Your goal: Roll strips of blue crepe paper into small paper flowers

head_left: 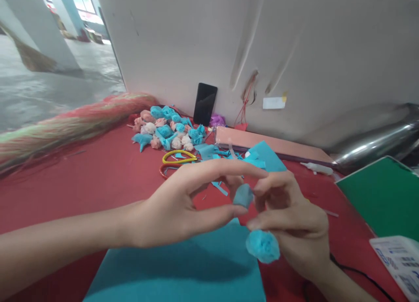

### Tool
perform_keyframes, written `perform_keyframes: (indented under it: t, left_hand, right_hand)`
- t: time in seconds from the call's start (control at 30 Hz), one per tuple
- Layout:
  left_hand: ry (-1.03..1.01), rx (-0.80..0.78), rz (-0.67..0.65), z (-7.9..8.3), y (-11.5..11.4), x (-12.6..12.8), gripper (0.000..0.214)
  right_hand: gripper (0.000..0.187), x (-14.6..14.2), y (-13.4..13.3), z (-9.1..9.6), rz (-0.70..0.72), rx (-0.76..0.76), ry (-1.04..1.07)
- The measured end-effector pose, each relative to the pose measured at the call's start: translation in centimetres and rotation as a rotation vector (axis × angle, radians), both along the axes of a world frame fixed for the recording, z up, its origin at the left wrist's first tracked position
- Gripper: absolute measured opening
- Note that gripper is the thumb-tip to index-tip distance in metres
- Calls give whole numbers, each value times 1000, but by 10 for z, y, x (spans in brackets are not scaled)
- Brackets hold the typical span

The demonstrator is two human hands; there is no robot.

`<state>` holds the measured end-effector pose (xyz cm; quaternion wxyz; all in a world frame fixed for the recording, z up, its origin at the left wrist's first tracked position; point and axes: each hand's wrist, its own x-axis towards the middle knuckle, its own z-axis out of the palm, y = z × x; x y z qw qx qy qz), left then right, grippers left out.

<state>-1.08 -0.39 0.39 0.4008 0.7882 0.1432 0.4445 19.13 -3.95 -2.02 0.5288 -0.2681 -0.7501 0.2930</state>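
Above the red table, my left hand (176,206) is closed in a pinch, thumb and a finger on a small piece of blue paper (243,195). Its index finger stretches across to the fingertips of my right hand (301,223). A blue crepe-paper flower (262,246) sits below the right thumb, held in that hand with its ruffled head facing me; its stem end is hidden by the fingers. Right fingertips also come close to the blue piece's edge; whether they touch it I cannot tell. Under both hands lies a large blue paper sheet (183,271).
Blue, pink and white paper flowers (163,132) are heaped at the back left, near yellow-and-red-handled scissors (178,156). A phone (205,104) leans against the wall. Blue scraps (266,156), a pink box (271,143), a glue bottle (317,167) and a green board (382,197) lie around.
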Motion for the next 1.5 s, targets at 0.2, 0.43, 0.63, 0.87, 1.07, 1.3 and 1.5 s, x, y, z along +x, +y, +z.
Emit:
perform_keyframes:
  t: [0.2, 0.43, 0.63, 0.87, 1.07, 1.3, 1.5]
  left_hand:
    - [-21, -50, 29, 0, -1, 0, 35]
    - [14, -151, 108, -2, 1, 3, 20]
    - [-54, -245, 42, 1, 3, 7, 13]
    - [-29, -347, -49, 3, -1, 4, 30]
    - [-37, -426, -109, 5, -1, 4, 28]
    - [13, -416, -52, 5, -6, 2, 21]
    - [36, -392, -7, 7, -6, 4, 17]
  right_hand:
    - [22, -2, -2, -1, -4, -115, 14]
    - [17, -5, -5, 6, -88, -104, 11]
    - [24, -10, -5, 4, -127, -105, 53]
    - [13, -15, -2, 4, -130, -152, 60]
    - [14, -16, -1, 5, -130, -186, 84]
    - [9, -16, 0, 5, -136, -164, 88]
    - [7, -16, 2, 4, -148, -181, 86]
